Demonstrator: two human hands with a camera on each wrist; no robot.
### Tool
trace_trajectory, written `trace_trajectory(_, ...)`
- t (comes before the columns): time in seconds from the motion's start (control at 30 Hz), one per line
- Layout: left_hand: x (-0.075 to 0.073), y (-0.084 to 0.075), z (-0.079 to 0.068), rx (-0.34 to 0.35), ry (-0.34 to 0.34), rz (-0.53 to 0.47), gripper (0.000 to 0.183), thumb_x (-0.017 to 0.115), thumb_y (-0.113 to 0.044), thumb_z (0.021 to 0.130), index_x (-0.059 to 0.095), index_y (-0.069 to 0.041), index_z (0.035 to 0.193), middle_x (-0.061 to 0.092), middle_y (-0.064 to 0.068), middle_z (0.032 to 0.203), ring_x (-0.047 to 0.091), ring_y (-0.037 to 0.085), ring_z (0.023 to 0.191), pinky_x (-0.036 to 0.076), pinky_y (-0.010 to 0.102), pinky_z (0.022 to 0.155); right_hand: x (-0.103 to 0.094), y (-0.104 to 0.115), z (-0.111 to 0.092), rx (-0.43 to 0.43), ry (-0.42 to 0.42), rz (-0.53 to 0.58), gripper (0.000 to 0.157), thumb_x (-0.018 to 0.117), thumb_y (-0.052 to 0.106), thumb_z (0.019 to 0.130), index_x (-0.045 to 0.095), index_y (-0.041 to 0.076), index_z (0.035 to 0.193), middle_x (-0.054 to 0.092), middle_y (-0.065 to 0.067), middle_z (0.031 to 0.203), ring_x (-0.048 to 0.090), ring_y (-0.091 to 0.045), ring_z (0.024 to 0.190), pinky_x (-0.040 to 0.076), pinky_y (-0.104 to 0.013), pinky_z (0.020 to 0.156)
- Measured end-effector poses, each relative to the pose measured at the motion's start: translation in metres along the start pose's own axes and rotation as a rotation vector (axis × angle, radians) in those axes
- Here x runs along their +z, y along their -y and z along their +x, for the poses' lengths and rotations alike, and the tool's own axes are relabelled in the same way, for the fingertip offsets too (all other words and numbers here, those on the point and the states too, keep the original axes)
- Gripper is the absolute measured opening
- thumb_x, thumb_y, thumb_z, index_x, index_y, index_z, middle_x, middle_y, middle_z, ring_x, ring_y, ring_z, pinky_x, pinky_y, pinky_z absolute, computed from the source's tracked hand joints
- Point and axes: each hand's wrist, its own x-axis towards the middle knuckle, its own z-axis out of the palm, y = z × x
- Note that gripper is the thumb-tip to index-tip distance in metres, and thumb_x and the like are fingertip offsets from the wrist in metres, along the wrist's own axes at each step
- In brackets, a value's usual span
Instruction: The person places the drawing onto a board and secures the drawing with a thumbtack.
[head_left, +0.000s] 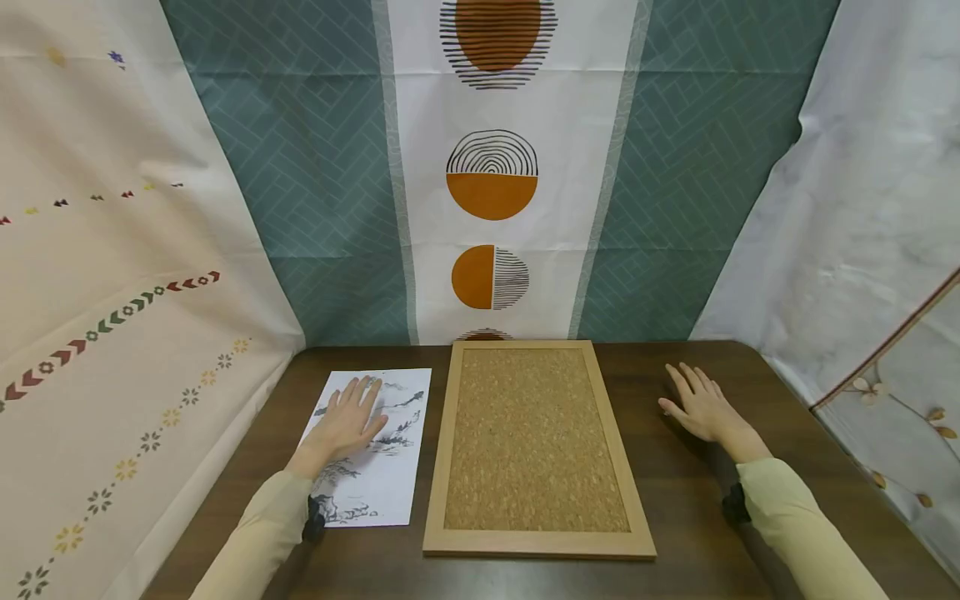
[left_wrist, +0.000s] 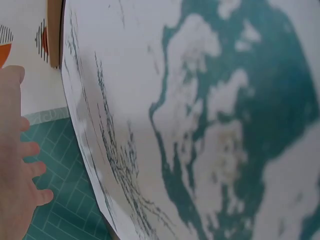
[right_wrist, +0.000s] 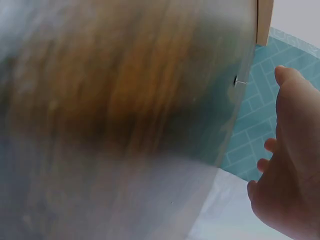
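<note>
A white sheet of paper printed with a grey ink landscape lies on the left of the table. Over its upper half my left hand is spread, palm down, fingers straight; the sheet's print fills most of the left wrist view. In the middle lies a cork board with a light wooden frame. To the right of the board my right hand is held over the bare dark wood, fingers extended and holding nothing. The right wrist view shows that hand beside the blurred tabletop.
The dark wooden table has rounded far corners. A patterned teal and white cloth hangs right behind it. A cream cloth hangs at the left and a white floral one at the right.
</note>
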Motion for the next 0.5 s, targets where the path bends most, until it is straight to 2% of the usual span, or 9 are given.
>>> trace_trajectory(0.17,-0.0009,-0.0025,0.0006,0.008,-0.037,-0.003,0.063,0.043,-0.039,0.094,0.026,-0.003,0.143,0.029,0.023,0.145,0.025,0.043,0.133,0.024,0.062,0.101,-0.001,0.0028,0.0017,-0.022,-0.045,0.01,0.069,0.039,0.045,0.095,0.013,0.002,0.144,0.016,-0.033,0.143,0.018,-0.055,0.126,0.017,-0.07,0.096)
trace_trajectory(0.3,-0.0015,-0.0027,0.0007,-0.007,-0.036,-0.02,0.062,0.043,-0.038,0.094,0.025,-0.003,0.143,0.029,0.022,0.144,0.024,0.043,0.133,0.024,0.062,0.102,-0.0028,0.0039,0.0007,-0.035,-0.077,0.057,0.07,0.041,0.043,0.095,0.014,0.001,0.143,0.018,-0.036,0.141,0.02,-0.056,0.124,0.018,-0.068,0.097)
trace_trajectory(0.5,-0.0003,-0.0015,-0.0018,-0.025,-0.015,-0.068,0.061,0.039,-0.039,0.096,0.024,-0.004,0.144,0.028,0.022,0.145,0.026,0.042,0.132,0.027,0.061,0.101,-0.002,0.0029,-0.0003,-0.029,-0.053,0.174,0.068,0.042,0.037,0.096,0.012,-0.003,0.142,0.013,-0.04,0.14,0.016,-0.061,0.123,0.017,-0.069,0.095)
